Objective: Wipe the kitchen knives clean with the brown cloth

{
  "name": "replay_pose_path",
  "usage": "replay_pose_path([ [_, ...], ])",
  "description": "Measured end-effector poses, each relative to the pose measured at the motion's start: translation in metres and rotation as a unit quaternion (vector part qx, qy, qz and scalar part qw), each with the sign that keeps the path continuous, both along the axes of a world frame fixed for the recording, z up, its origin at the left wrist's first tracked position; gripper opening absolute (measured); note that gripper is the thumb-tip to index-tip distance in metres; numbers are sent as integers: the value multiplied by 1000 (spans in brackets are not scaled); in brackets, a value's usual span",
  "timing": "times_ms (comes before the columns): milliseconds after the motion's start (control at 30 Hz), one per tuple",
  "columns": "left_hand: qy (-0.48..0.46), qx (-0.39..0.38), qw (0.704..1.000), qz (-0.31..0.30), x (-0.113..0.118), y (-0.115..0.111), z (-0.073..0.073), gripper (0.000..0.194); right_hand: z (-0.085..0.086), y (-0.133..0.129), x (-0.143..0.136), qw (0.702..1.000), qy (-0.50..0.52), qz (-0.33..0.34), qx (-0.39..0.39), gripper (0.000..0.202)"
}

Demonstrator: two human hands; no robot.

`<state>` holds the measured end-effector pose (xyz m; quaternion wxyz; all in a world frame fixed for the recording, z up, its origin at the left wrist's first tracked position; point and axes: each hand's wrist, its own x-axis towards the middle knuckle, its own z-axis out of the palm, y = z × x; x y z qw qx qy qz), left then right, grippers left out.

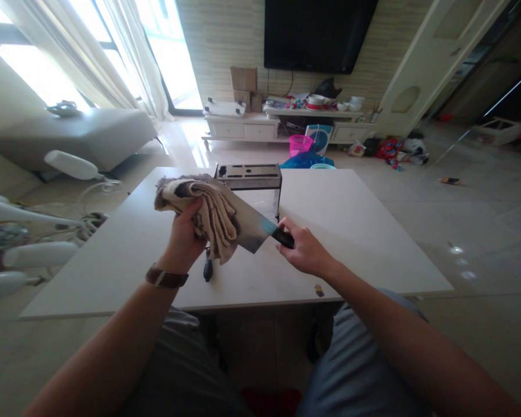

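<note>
The cleaver [254,227] is held above the near-middle part of the surface [347,214], in front of the frame [248,176]. The right hand [306,249] grasps its handle [283,236]; the left hand [190,227] grips the folded cloth [219,217], which covers the left end of the blade.

The step in hand appears to be wiping the blade. For a good result, the grip on the handle should stay firm and the blade angle steady. Several cloth layers should separate the fingers from the metal. The cutting edge appears to face the near side; strokes are best directed along the blade or off the edge, never into it. Loose folds should be gathered to avoid snagging.

The cleaver has a broad, flat, grey blade with a squared near corner, a bluish patch beside the handle and a darker area by the cloth. The handle is black. The tip is hidden.
</note>
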<state>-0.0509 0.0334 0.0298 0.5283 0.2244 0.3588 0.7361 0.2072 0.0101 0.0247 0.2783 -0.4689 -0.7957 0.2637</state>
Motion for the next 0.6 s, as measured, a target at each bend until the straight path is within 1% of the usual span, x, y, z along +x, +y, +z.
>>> replay_pose_path([
  [100, 0, 15, 1000, 2, -1, 0, -2, 20, -2, 0, -1, 1000, 4, 5, -2, 17],
  [200, -4, 16, 1000, -10, -1, 0, -2, 20, -5, 0, -3, 1000, 16, 9, -16, 14],
  [267, -7, 10, 1000, -15, -1, 0, -1, 19, -6, -1, -4, 999, 31, 3, -24, 15],
  [400, -6, 8, 1000, -7, -1, 0, 0, 15, -8, -4, -8, 997, 67, -13, -31, 15],
  [600, 4, 26, 1000, -13, 4, -2, -3, 22, -9, -5, -11, 994, 96, -34, -33, 17],
])
